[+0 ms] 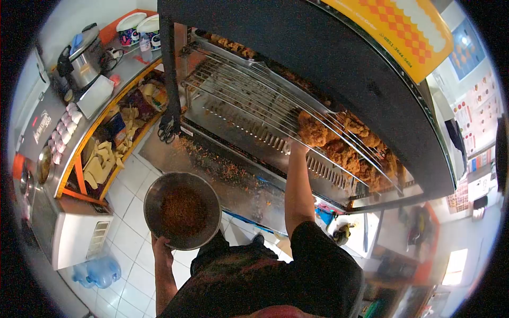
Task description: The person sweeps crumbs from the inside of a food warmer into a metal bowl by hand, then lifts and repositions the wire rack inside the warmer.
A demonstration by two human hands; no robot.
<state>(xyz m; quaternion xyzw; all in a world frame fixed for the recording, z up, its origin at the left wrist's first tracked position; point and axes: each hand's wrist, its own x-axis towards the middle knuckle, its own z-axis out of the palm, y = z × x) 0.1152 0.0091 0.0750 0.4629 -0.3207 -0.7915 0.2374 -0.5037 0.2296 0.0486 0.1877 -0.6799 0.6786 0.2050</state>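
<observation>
Far left, a cooker (85, 61) stands on the counter (82, 130), with a blue jug (103, 271) on the floor below. Nearer the middle, my left hand (161, 250) is closed on the near rim of the bowl (152, 212), which hangs in the air in front of the cabinet (275, 47) with reddish-brown crumbs (184, 211) in the bottom. I'd want that bowl level, since a one-sided grip lets the far side dip. More crumbs are scattered along the ledge (228, 164).

Right of the bowl, my right arm runs up into the cabinet, putting the right hand (298, 146) at the rack (254, 90), beside the fried chicken (314, 130), which is heaped at the rack's right end. I'd keep the wrist low so it doesn't catch the bars, and handle any piece lightly by its sides; the crust looks likely to flake.

The fingers of that hand are lost behind bars and shadow, so I can't tell whether they hold a piece or merely touch one. The bars cut across the heap, the hood covers the cabinet's back, and my left fingers under the bowl are hidden.
</observation>
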